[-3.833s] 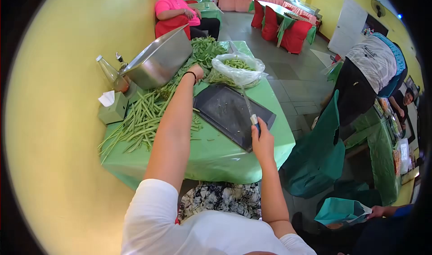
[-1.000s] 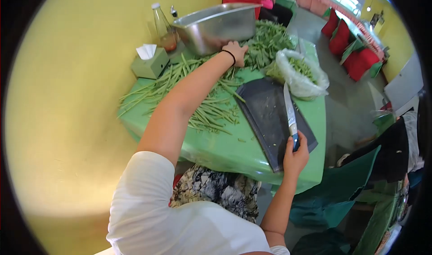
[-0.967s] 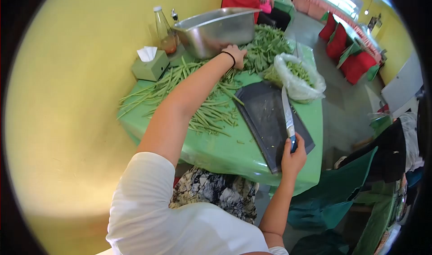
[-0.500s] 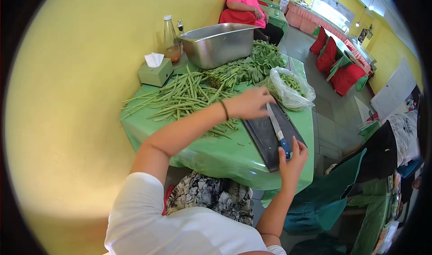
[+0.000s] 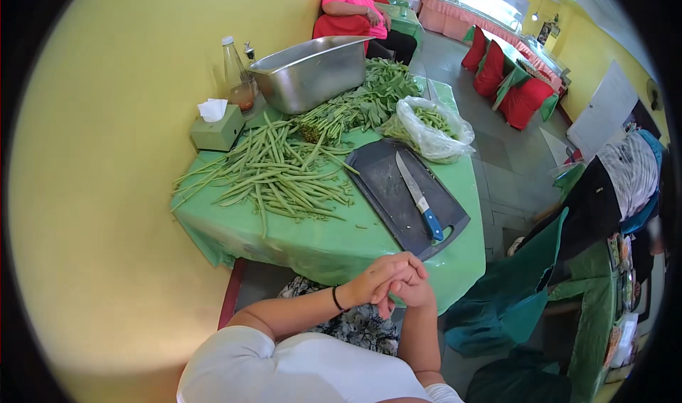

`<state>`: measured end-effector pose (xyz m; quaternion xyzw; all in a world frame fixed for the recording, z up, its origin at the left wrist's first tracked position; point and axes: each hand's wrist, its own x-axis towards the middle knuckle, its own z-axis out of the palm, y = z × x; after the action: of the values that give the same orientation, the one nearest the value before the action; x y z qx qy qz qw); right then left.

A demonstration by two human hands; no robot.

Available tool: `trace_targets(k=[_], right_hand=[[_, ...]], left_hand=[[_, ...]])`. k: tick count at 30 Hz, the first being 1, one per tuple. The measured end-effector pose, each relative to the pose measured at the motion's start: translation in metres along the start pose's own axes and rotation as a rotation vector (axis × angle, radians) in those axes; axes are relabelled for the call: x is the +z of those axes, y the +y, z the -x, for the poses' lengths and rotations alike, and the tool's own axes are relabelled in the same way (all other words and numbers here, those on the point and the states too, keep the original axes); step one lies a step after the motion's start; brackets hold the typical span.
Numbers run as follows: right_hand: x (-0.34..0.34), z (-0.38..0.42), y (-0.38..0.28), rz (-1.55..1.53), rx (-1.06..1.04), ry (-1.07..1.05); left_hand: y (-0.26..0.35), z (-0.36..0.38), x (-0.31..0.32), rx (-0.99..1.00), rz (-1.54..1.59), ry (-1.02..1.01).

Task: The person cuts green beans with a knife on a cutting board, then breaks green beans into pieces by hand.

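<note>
My left hand (image 5: 381,276), below a dark wristband, is clasped with my right hand (image 5: 415,289) just off the near edge of the table. The fingers of both are closed and folded together, and I see no object in them. Right beyond them lies a black cutting board (image 5: 383,190) with a handle slot. A knife (image 5: 413,190) with a blue and white handle rests on it, blade pointing away from me. Long green beans (image 5: 284,179) lie in a loose pile to the left. Cut bean pieces (image 5: 433,121) fill an opened plastic bag (image 5: 462,143) behind the board.
Leafy green stems (image 5: 376,90) lie beside a deep steel pan (image 5: 312,76). A tissue box (image 5: 217,129) and a glass bottle (image 5: 236,76) stand near the wall. A seated person in pink (image 5: 348,5) is behind the table; another person (image 5: 611,190) bends at the right.
Both hands have come back from the knife and cutting board toward my body and clasped each other. The knife stays on the board. My view has shifted slightly.
</note>
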<state>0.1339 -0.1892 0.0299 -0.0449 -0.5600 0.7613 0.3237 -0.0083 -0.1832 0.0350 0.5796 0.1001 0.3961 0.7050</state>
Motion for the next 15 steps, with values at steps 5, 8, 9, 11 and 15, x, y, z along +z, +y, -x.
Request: trace_targets(k=[5,8,9,11,15], right_hand=[[0.002,0.0,0.01,0.009,-0.058,0.136],[0.008,0.002,0.025,0.109,-0.105,0.311],[0.01,0.003,0.028,0.108,-0.098,0.312],[0.011,0.004,0.032,0.117,-0.064,0.337],[0.015,0.003,0.033,0.136,-0.043,0.401]], left_hand=[[0.015,-0.001,0.017,0.08,0.034,0.252],[0.01,-0.002,0.012,0.161,-0.009,0.232],[0.009,-0.002,0.012,0.178,-0.015,0.23],[0.01,-0.001,0.012,0.211,-0.011,0.253],[0.011,0.0,0.012,0.223,-0.012,0.278]])
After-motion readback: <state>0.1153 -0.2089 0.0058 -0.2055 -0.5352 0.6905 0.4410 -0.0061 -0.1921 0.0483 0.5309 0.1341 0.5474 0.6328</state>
